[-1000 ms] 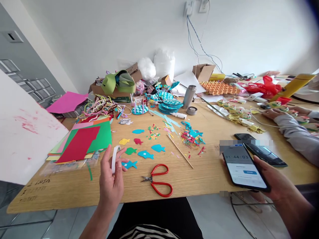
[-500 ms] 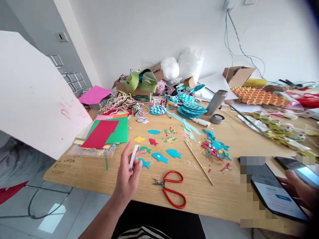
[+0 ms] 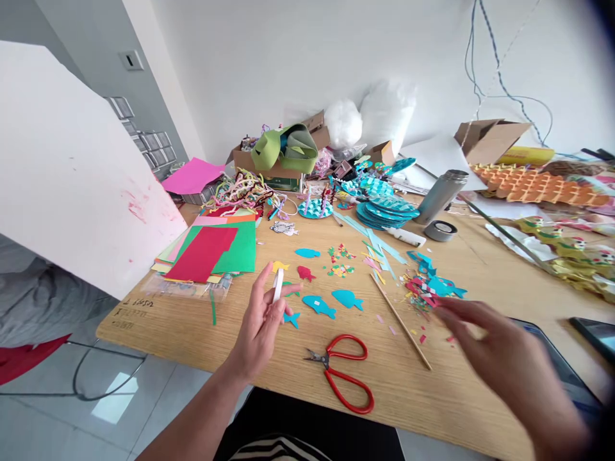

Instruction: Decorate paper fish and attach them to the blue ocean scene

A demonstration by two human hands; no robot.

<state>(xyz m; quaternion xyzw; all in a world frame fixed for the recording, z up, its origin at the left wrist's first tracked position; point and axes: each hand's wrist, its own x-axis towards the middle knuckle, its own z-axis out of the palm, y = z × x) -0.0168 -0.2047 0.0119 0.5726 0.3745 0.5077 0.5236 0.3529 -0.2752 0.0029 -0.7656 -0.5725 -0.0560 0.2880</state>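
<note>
My left hand holds a narrow white roll of tape, edge-on, above the table. Behind its fingers lie a green paper fish, partly hidden, and a blue one. My right hand, smeared by motion, reaches to a heap of paper scraps. Its fingertips are at a red scrap; whether they grip it I cannot tell. Between the hands lie red-handled scissors, blades pointing left, and a thin wooden stick. More blue fish and a red fish lie flat.
Two phones lie at the right, partly behind my right arm. Coloured paper sheets are stacked left, beside a large white board. A steel flask, its lid and blue paper discs stand further back.
My right hand has left the phones and moved left to the scrap heap. My left hand still holds the tape roll. The view has shifted slightly.
</note>
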